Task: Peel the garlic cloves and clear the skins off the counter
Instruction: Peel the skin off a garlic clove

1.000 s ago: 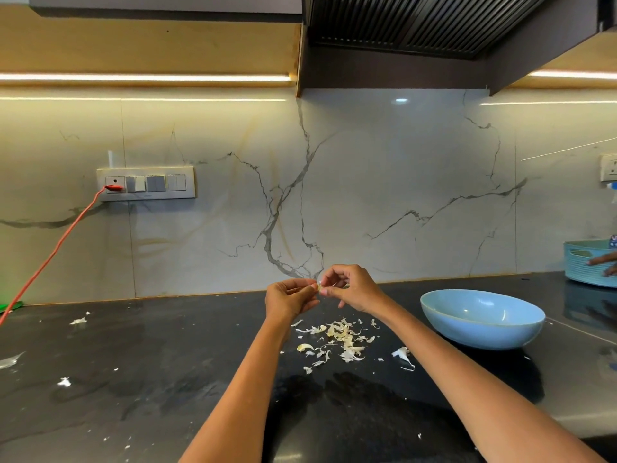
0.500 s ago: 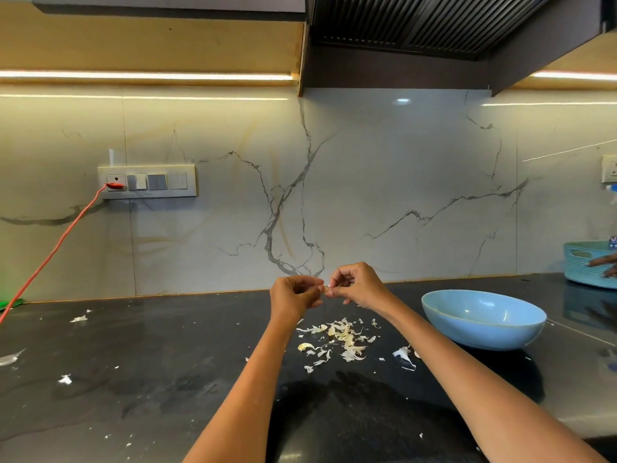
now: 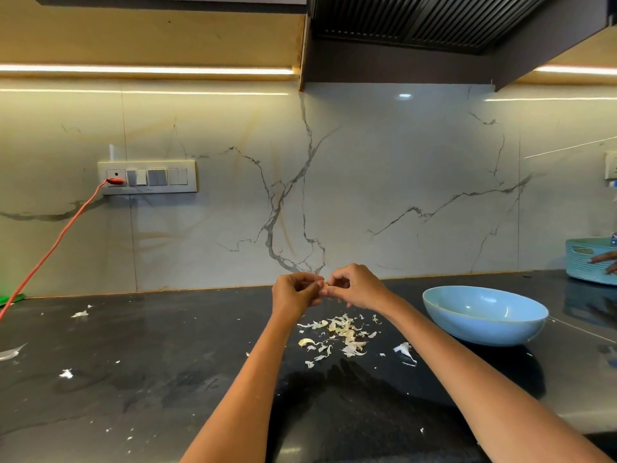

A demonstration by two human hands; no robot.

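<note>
Garlic clove (image 3: 324,289) pinched between left hand (image 3: 293,294) and right hand (image 3: 355,289), above the skin pile (image 3: 340,335) left of the blue bowl (image 3: 484,315). Probably small, firm, slippery; skins feather-light, best taken at the tips.

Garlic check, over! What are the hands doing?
Left hand and right hand both pinch one garlic clove. Skins heaped on counter. Nothing blocks them.
</note>
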